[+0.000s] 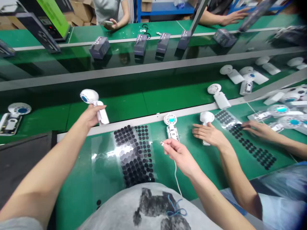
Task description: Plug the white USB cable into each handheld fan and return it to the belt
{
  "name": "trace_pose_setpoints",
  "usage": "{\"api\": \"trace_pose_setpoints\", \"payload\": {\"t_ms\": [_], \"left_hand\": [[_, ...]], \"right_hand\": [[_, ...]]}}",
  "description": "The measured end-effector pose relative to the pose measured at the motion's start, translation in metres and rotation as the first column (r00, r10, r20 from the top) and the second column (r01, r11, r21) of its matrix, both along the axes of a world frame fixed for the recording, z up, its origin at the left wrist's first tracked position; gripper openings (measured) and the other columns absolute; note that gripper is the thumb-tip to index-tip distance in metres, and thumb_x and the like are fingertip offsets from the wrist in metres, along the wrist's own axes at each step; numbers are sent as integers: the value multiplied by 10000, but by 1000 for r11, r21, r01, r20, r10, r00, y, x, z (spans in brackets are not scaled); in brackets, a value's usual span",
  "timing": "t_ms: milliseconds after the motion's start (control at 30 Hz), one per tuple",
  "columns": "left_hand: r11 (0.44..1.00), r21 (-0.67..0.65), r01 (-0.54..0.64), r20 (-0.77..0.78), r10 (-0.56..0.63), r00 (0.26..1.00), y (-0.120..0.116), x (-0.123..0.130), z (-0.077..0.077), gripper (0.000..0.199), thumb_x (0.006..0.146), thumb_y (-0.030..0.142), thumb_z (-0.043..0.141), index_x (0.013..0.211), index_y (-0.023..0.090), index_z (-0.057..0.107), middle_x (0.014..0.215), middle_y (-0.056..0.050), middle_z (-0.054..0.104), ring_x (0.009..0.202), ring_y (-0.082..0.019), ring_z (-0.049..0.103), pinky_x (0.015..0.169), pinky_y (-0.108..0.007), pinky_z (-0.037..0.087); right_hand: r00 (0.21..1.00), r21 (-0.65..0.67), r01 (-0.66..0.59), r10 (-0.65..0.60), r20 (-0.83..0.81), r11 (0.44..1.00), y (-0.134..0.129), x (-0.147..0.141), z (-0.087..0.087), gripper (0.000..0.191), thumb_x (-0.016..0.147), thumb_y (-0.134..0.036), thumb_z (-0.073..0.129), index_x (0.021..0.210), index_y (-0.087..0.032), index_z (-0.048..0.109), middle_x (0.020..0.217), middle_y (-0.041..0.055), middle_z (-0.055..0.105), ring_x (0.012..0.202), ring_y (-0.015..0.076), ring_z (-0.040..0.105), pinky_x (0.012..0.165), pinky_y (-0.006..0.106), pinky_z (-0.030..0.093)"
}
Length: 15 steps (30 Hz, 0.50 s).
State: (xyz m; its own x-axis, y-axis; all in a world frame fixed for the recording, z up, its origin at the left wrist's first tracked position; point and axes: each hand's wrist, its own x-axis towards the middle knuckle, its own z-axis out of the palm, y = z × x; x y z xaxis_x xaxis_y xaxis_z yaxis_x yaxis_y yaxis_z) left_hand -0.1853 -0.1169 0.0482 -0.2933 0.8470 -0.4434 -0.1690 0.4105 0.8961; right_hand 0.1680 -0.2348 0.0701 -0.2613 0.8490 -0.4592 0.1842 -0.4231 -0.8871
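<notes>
My left hand (92, 115) is closed around a white mini fan (103, 116) with a blue disc on its round head, out over the green conveyor belt. Between the fingertips of my right hand (177, 155) is the small plug of a white cable (176, 175), which hangs down toward my lap. Just beyond that hand lies another mini fan (170, 119), its handle showing an uncovered inside and partly hidden by my fingers. Sheets of round black stickers (136, 156) lie on the green tabletop between my two arms.
At right, a co-worker's hands (209, 135) touch a white fan (206, 117) and a black sticker sheet (251, 147). Several fans lie along the belt and in a pile (285, 111). Boxes (99, 48) stand on the far line. A metal rail (144, 119) edges my table.
</notes>
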Motion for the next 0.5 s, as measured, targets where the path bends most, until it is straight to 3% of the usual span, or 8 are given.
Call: {"api": "trace_pose_setpoints", "payload": {"t_ms": [100, 167, 233, 333, 500], "left_hand": [[998, 17, 63, 278, -66, 958, -40, 67, 23, 157, 781, 302, 527, 839, 158, 501, 726, -9, 576, 671, -129, 583, 656, -278, 506], [997, 4, 81, 443, -74, 893, -68, 106, 37, 167, 778, 293, 551, 857, 146, 541, 742, -21, 598, 640, -126, 586, 605, -252, 507], [995, -7, 96, 510, -79, 856, -93, 134, 48, 155, 764, 259, 587, 867, 145, 561, 699, -5, 592, 565, -103, 565, 515, -205, 477], [992, 23, 126, 519, -120, 846, -123, 156, 62, 190, 738, 248, 633, 898, 164, 570, 668, 19, 579, 527, -92, 550, 488, -195, 466], [980, 55, 190, 514, -191, 836, -150, 164, 81, 268, 695, 245, 685, 929, 184, 567, 700, 28, 575, 554, -82, 547, 498, -188, 464]], "right_hand": [[999, 86, -46, 48, -22, 995, -7, -13, 19, 215, 823, -400, 532, 828, -186, 557, 613, -40, 509, 511, 85, 388, 492, 230, 292], [996, 127, -72, 77, -42, 989, -13, -21, 31, 174, 830, -362, 529, 817, -191, 556, 613, -39, 530, 537, 92, 434, 525, 235, 333], [994, 161, -76, 88, -69, 984, -21, -27, 42, 148, 834, -336, 526, 804, -192, 546, 605, -41, 544, 553, 96, 469, 555, 240, 365], [989, 203, -75, 99, -113, 976, -32, -31, 53, 133, 833, -318, 529, 794, -191, 532, 598, -42, 556, 570, 98, 502, 579, 245, 391], [979, 239, -131, 163, -120, 962, -43, -30, 63, 132, 835, -305, 523, 788, -181, 531, 614, -37, 554, 575, 91, 500, 570, 238, 393]]}}
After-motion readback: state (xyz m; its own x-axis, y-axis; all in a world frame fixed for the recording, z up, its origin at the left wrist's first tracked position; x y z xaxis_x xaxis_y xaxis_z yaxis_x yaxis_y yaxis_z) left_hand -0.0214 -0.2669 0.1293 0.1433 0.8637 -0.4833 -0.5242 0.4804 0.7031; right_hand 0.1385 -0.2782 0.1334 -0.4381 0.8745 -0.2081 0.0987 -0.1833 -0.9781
